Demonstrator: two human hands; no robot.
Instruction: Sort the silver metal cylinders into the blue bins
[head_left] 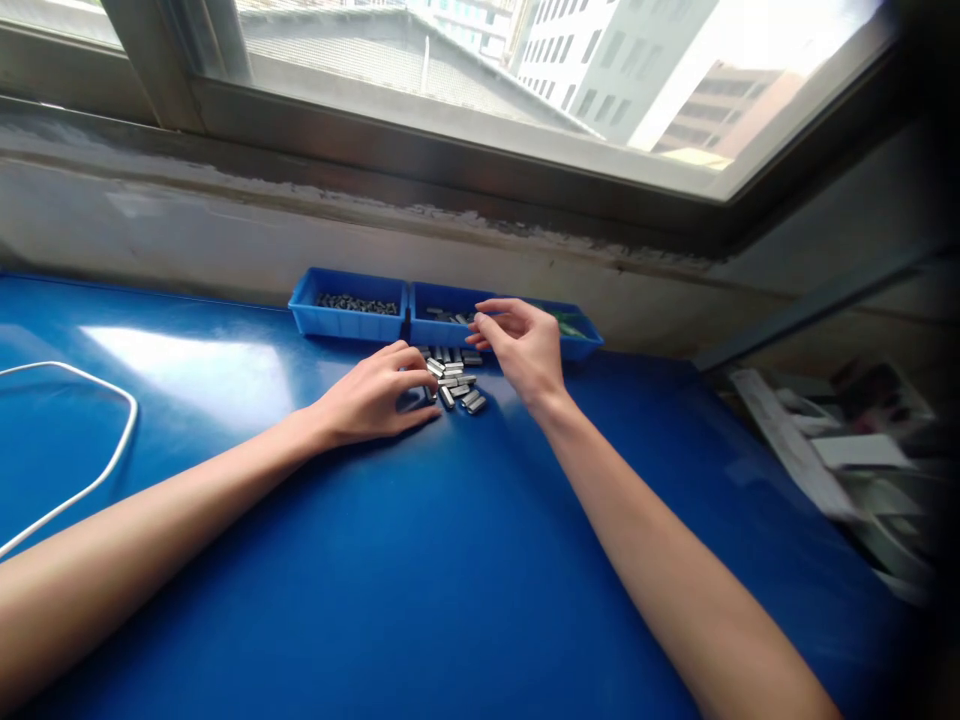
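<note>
Small silvery metal cylinders (454, 382) lie in a loose pile on the blue tabletop, just in front of a row of blue bins. At the pile's left edge, my left hand (382, 393) rests on the table with curled fingers, and one metal cylinder (430, 393) shows between thumb and forefinger. My right hand (523, 345) is raised over the middle bin (442, 333), thumb and fingertips brought together in a pinch. Whatever those fingertips hold is too small to make out. More metal pieces lie inside the middle bin, partly hidden by my right hand.
The left bin (345, 322) holds many small dark pieces. Something green lies in the right bin (581, 347), partly behind my hand. A white cable (124, 440) curves across the table's left side. Behind the bins are a wall and window; blurred items (862, 450) stand at right.
</note>
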